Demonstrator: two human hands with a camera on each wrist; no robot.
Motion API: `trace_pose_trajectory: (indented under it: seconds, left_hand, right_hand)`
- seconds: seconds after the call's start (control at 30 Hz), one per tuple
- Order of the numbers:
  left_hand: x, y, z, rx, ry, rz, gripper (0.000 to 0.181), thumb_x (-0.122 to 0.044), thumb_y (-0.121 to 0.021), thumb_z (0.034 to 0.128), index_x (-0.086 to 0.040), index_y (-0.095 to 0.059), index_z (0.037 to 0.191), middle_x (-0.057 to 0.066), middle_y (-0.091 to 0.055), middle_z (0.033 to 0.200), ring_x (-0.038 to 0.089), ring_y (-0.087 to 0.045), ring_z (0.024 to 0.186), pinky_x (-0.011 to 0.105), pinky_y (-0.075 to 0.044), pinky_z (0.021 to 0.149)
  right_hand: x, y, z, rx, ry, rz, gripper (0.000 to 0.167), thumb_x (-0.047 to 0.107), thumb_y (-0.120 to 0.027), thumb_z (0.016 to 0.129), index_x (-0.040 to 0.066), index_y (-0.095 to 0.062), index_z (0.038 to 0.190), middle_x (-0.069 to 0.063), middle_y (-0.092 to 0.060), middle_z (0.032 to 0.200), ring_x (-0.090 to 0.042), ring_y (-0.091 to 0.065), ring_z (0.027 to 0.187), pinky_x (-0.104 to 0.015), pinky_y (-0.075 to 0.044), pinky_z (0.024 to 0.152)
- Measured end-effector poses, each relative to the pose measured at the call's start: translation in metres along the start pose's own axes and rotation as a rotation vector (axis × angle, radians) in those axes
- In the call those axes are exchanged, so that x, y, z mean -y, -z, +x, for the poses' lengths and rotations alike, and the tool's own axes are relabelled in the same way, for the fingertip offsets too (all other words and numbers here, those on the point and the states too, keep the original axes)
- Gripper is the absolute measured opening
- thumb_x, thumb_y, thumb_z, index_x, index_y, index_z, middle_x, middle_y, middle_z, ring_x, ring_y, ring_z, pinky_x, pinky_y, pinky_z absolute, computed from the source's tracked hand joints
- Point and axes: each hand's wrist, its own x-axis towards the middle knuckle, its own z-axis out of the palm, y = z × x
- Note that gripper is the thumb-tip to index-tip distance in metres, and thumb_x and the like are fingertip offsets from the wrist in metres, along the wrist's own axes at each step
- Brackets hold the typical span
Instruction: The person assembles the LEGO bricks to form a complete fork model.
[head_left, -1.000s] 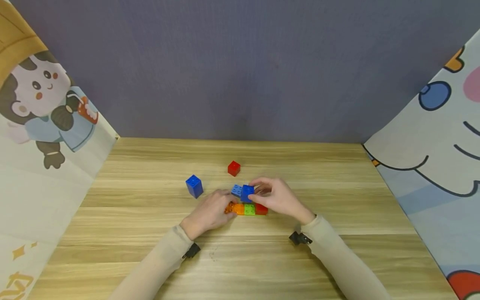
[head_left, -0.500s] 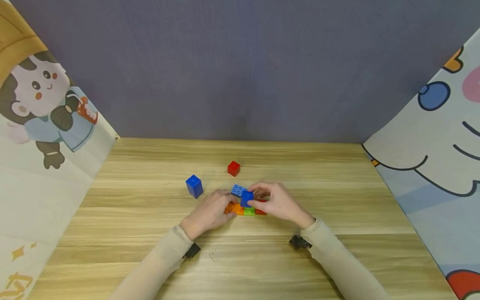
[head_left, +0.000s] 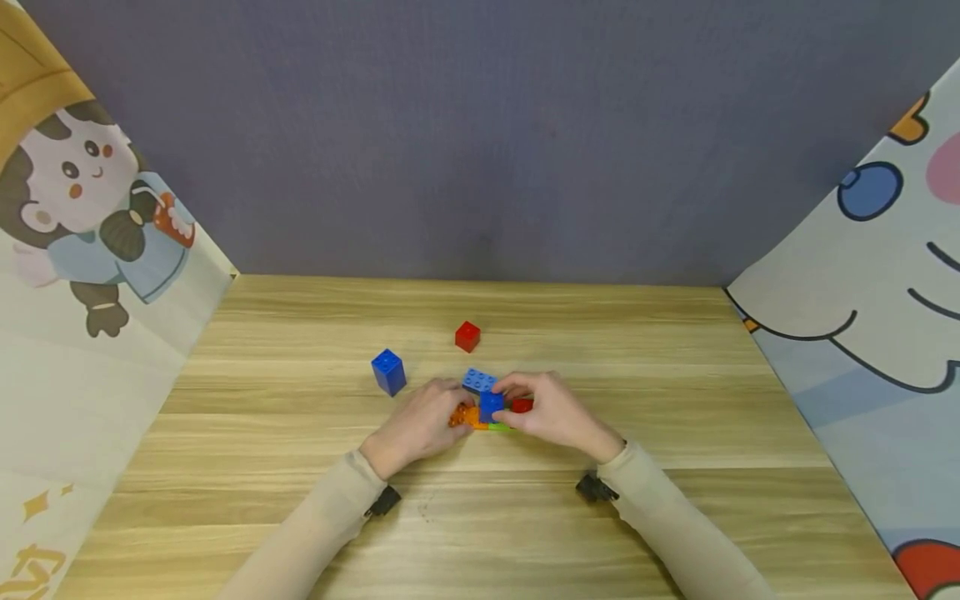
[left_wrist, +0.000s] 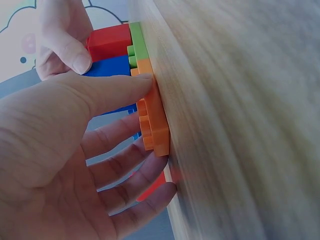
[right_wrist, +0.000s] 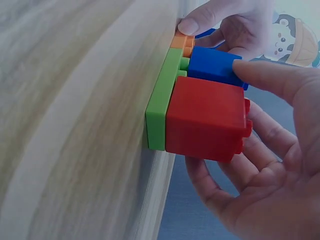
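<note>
1. Closer to the person than in the earlier head views: the blue brick in the right hand, lowered from beside the light-blue plate to the row of plates. The left hand shows no clear shift.

2. The right hand's grip is narrow, pinching the blue brick between thumb and fingers. The brick is near the seam between the orange plate and the green plate, beside a red brick that sits on the green one. Whether it is pressed fully down, I cannot tell.

3. The left hand's grip holds the orange plate low on the desk, thumb along its near edge, fingers on the far side.

4. Likeliest trouble: a crooked seat. Green studs show between the two bricks, so a slight tilt or sideways offset could leave the blue brick resting on stud tops.

5. Green may slide or tip under pressure, since the left hand steadies only the orange; whether the plates are joined is unclear.

6. Left fingers lie close to the blue brick, so a hard push could pinch one.

7. Right-hand fingers pass near the red brick and might knock it loose. Well apart, a tall blue block and a small red cube seem safe.
</note>
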Motion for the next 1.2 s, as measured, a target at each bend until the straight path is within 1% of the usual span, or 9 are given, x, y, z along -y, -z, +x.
trace_pose_trajectory:
  seconds: [0.37, 0.47, 0.6, 0.63, 0.7, 0.77, 0.87, 0.97, 1.2]
  left_hand:
    - [-0.0014, 0.0001, 0.0000, 0.010, 0.014, 0.011, 0.032, -0.023, -0.085, 0.0924, -0.007, -0.079, 0.119, 0.008, -0.074, 0.118, 0.030, -0.068, 0.111, 0.047, -0.060, 0.094]
    - [-0.0014, -0.0002, 0.0002, 0.009, 0.014, 0.018, 0.031, -0.023, -0.084, 0.0929, -0.007, -0.079, 0.119, 0.007, -0.074, 0.117, 0.029, -0.068, 0.111, 0.046, -0.060, 0.094]
    - [-0.0007, -0.0013, 0.0003, 0.002, 0.008, 0.022, 0.030, -0.023, -0.084, 0.0931, -0.008, -0.079, 0.118, 0.007, -0.075, 0.116, 0.029, -0.069, 0.110, 0.045, -0.060, 0.093]
    - [-0.0008, -0.0014, 0.0004, 0.001, 0.007, 0.023, 0.029, -0.023, -0.084, 0.0932, -0.007, -0.079, 0.118, 0.007, -0.075, 0.116, 0.029, -0.069, 0.110, 0.045, -0.060, 0.094]
    - [-0.0014, -0.0011, 0.0003, 0.000, 0.008, 0.021, 0.029, -0.022, -0.084, 0.0934, -0.007, -0.079, 0.118, 0.007, -0.075, 0.117, 0.029, -0.069, 0.111, 0.046, -0.060, 0.094]
    - [-0.0021, -0.0004, 0.0006, 0.000, 0.010, 0.022, 0.029, -0.022, -0.083, 0.0938, -0.007, -0.079, 0.118, 0.008, -0.075, 0.117, 0.030, -0.069, 0.112, 0.046, -0.060, 0.095]
    - [-0.0029, 0.0002, 0.0004, 0.000, 0.010, 0.023, 0.029, -0.022, -0.083, 0.0937, -0.006, -0.079, 0.118, 0.008, -0.075, 0.117, 0.030, -0.069, 0.112, 0.046, -0.060, 0.095]
    - [-0.0031, 0.0000, -0.0001, -0.007, 0.007, 0.028, 0.029, -0.021, -0.084, 0.0934, -0.006, -0.079, 0.118, 0.008, -0.075, 0.116, 0.030, -0.069, 0.111, 0.046, -0.060, 0.094]
    - [-0.0038, 0.0001, -0.0012, -0.019, -0.002, 0.027, 0.028, -0.021, -0.084, 0.0928, -0.006, -0.080, 0.116, 0.008, -0.075, 0.115, 0.030, -0.070, 0.110, 0.046, -0.061, 0.094]
  right_hand:
    - [-0.0009, -0.0021, -0.0020, -0.010, -0.002, -0.026, 0.029, 0.023, -0.085, 0.093, 0.012, -0.077, 0.119, -0.004, -0.080, 0.107, -0.010, -0.073, 0.092, -0.021, -0.061, 0.074]
    - [-0.0014, -0.0028, -0.0029, -0.021, 0.021, -0.060, 0.028, 0.022, -0.086, 0.092, 0.014, -0.078, 0.117, -0.002, -0.080, 0.104, -0.007, -0.069, 0.083, -0.020, -0.057, 0.067]
    - [-0.0022, -0.0044, -0.0046, -0.038, 0.053, -0.113, 0.027, 0.023, -0.088, 0.090, 0.014, -0.079, 0.115, -0.004, -0.079, 0.104, -0.008, -0.058, 0.070, -0.020, -0.047, 0.057]
    - [-0.0021, -0.0048, -0.0048, -0.043, 0.057, -0.126, 0.028, 0.023, -0.088, 0.090, 0.014, -0.079, 0.115, -0.005, -0.080, 0.108, -0.009, -0.057, 0.070, -0.021, -0.046, 0.058]
    - [-0.0024, -0.0059, -0.0054, -0.051, 0.067, -0.155, 0.029, 0.025, -0.087, 0.091, 0.015, -0.079, 0.116, -0.007, -0.080, 0.116, -0.011, -0.062, 0.077, -0.023, -0.053, 0.067]
    - [-0.0027, -0.0065, -0.0059, -0.059, 0.078, -0.178, 0.029, 0.025, -0.087, 0.091, 0.015, -0.080, 0.117, -0.008, -0.079, 0.124, -0.015, -0.070, 0.091, -0.030, -0.060, 0.080]
    - [-0.0033, -0.0069, -0.0066, -0.070, 0.099, -0.202, 0.028, 0.024, -0.087, 0.091, 0.015, -0.080, 0.117, -0.008, -0.078, 0.128, -0.021, -0.074, 0.113, -0.042, -0.062, 0.099]
    - [-0.0040, -0.0069, -0.0069, -0.075, 0.130, -0.217, 0.027, 0.022, -0.087, 0.090, 0.014, -0.080, 0.115, -0.007, -0.079, 0.124, -0.023, -0.075, 0.114, -0.045, -0.062, 0.099]
    - [-0.0023, -0.0079, -0.0067, -0.090, 0.170, -0.266, 0.026, 0.022, -0.088, 0.090, 0.012, -0.081, 0.113, -0.006, -0.081, 0.119, -0.023, -0.076, 0.110, -0.042, -0.064, 0.095]
